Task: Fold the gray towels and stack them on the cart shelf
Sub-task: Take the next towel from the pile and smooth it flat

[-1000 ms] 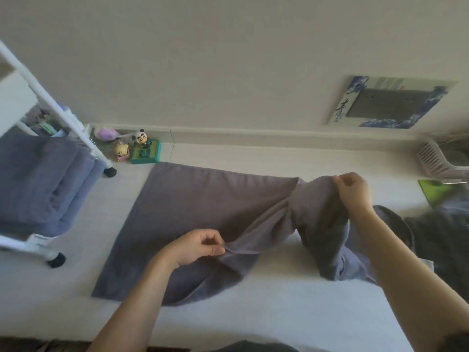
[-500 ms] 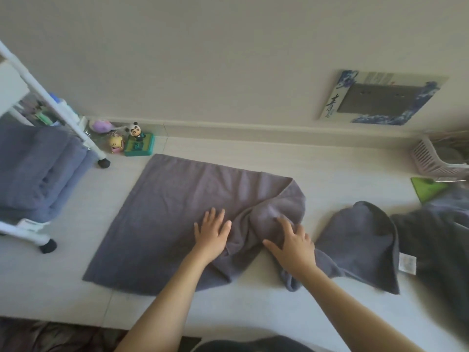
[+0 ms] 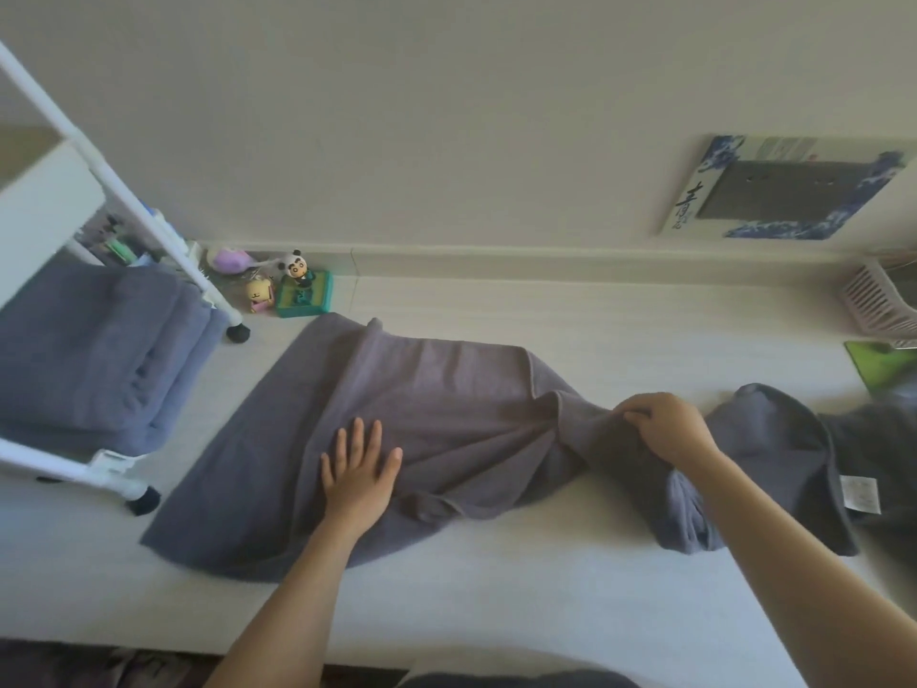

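Observation:
A gray towel (image 3: pixel 436 404) lies spread on the white floor, flat at its left and bunched at its right. My left hand (image 3: pixel 360 471) presses flat on its near middle with straight fingers. My right hand (image 3: pixel 667 429) grips the bunched right part with curled fingers. Past that hand, more gray towel (image 3: pixel 774 439) with a white label lies crumpled. At the left, folded gray towels (image 3: pixel 94 355) are stacked on the lower shelf of a white cart (image 3: pixel 59 464).
Small toys (image 3: pixel 293 290) stand by the wall next to the cart's wheel (image 3: pixel 238 334). A pink basket (image 3: pixel 878 302) and a green item (image 3: pixel 881 362) sit at the far right beside a dark cloth pile (image 3: pixel 888 454). A framed picture (image 3: pixel 784 188) leans on the wall.
My right hand has moved right and closed on the bunched towel, drawing it out. My left hand stays flat on the towel, shifted slightly left.

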